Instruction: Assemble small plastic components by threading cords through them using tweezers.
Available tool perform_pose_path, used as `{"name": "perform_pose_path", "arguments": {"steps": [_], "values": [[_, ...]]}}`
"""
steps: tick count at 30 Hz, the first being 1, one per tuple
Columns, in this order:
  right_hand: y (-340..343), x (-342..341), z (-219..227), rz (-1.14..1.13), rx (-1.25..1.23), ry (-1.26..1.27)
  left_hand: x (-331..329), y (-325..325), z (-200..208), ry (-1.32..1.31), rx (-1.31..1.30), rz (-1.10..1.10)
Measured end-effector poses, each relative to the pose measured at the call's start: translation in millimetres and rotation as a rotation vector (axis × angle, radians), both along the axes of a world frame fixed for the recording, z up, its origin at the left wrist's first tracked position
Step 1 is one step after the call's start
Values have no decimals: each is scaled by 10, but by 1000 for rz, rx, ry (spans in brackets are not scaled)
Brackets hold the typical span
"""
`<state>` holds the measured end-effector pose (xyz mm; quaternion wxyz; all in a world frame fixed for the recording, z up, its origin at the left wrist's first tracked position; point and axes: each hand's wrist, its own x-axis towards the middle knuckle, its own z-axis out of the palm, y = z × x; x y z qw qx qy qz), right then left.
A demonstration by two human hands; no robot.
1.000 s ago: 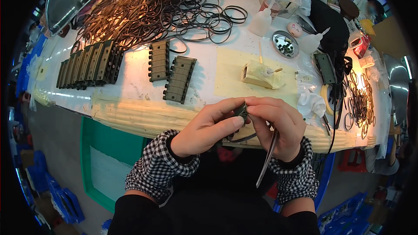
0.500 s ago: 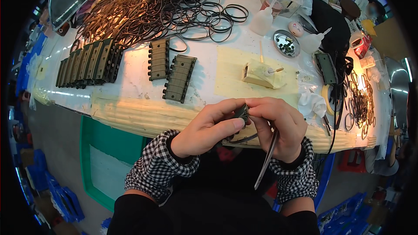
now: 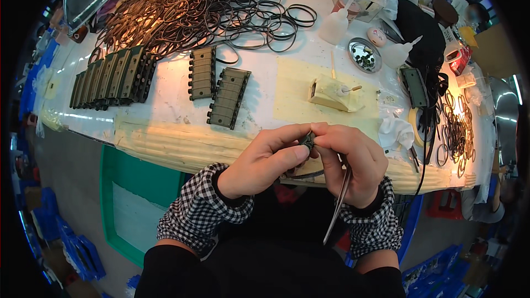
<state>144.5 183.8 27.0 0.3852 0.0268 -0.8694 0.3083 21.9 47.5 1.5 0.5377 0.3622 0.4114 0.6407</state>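
Just above the table's front edge, my left hand is closed on a small dark green part, mostly covered by the fingers. My right hand pinches the same part from the other side. Metal tweezers rest in the right palm, tips pointing down toward my lap. A dark band shows below the hands; where it joins the part is hidden. Beyond the left hand lie two olive-green ribbed blocks, and a row of similar blocks stands farther left.
A heap of black rubber loops covers the back left. To the right are a yellow-wrapped box with a stick, a metal dish of small green pieces, squeeze bottles and a cable. Below left is a green tray.
The dark green part has turned slightly between my fingertips. The tweezers have swung a little more upright. Both hands stay in nearly the same place.
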Motion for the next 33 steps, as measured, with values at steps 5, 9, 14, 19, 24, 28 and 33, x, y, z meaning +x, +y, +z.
{"name": "perform_pose_path", "arguments": {"steps": [5,9,14,19,24,28,33], "values": [[67,41,-20,37,86,-40,47,9,4,-38,24,38],[84,60,-104,55,85,-36,71,13,-3,-67,16,72],[49,47,-100,24,28,-19,47,25,-16,-77,5,54],[13,50,3,30,-172,-101,34,17,-30,-39,3,17],[51,49,25,42,-231,-132,15,20,-35,-28,-5,-14],[56,46,18,50,-221,-124,9,20,-31,-22,-24,-18],[74,43,50,63,-163,-137,25,20,-19,-11,-18,-1]]}}
